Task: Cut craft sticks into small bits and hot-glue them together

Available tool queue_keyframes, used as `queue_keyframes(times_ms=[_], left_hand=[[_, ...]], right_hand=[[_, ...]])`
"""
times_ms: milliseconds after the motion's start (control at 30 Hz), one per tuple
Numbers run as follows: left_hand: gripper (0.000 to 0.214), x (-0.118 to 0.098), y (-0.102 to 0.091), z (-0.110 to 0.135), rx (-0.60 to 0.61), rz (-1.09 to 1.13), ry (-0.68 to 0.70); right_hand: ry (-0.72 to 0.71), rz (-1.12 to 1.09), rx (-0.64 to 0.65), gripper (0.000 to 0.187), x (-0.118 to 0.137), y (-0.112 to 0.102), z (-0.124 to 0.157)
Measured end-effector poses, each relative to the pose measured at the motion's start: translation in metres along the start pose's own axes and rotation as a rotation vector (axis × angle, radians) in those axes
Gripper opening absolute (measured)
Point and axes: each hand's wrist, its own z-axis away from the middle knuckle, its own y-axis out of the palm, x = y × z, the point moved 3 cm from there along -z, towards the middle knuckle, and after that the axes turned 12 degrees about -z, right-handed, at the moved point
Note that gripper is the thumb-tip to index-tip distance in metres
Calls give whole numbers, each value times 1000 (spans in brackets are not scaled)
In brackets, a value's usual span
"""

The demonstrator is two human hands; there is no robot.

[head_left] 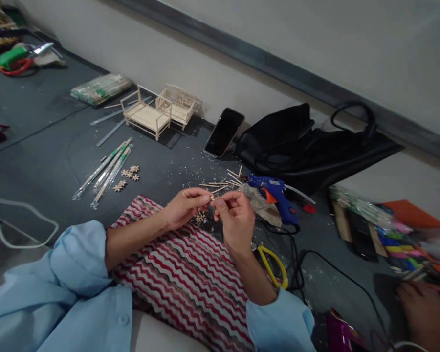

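My left hand [186, 205] and my right hand [235, 215] meet above the near edge of the dark table. Between their fingertips is a tiny pale wooden piece [212, 198], pinched from both sides and too small to make out in detail. Below the fingers lies a little heap of small wooden bits [200, 218]. Thin wooden sticks [220, 185] are scattered just beyond my hands. A blue glue gun [271, 188] rests to the right of my right hand. Several flower-shaped wooden pieces [131, 172] lie to the left.
Two miniature wooden benches [146, 120] stand near the wall beside a phone [224, 132] and a black bag [300, 146]. Packaged sticks [108, 168] lie left. Yellow-handled scissors [273, 266] and cables are at right. A striped cloth [183, 274] lies beneath my forearms. Another person's hand [425, 303] shows far right.
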Motion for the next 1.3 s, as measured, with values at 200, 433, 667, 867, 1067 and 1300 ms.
queue_keyframes(times_ms=[200,433,667,867,1067,1300], left_hand=[[25,1,-1,0,-12,-9,0],[24,-1,0,0,-32,-8,3],[23,0,-1,0,-43,-37,6],[24,0,-1,0,-37,-15,-2],[27,0,-1,0,-85,45,-40],[28,1,-4,-2,-99,76,-39]], right_hand=[[-10,24,-8,21,1,0,0],[-15,73,-17,22,1,-1,0],[-32,119,-20,22,2,-1,0],[-6,64,-19,22,-1,-2,0],[2,1,-1,21,-2,-2,-1],[-81,231,-13,16,7,-2,0]])
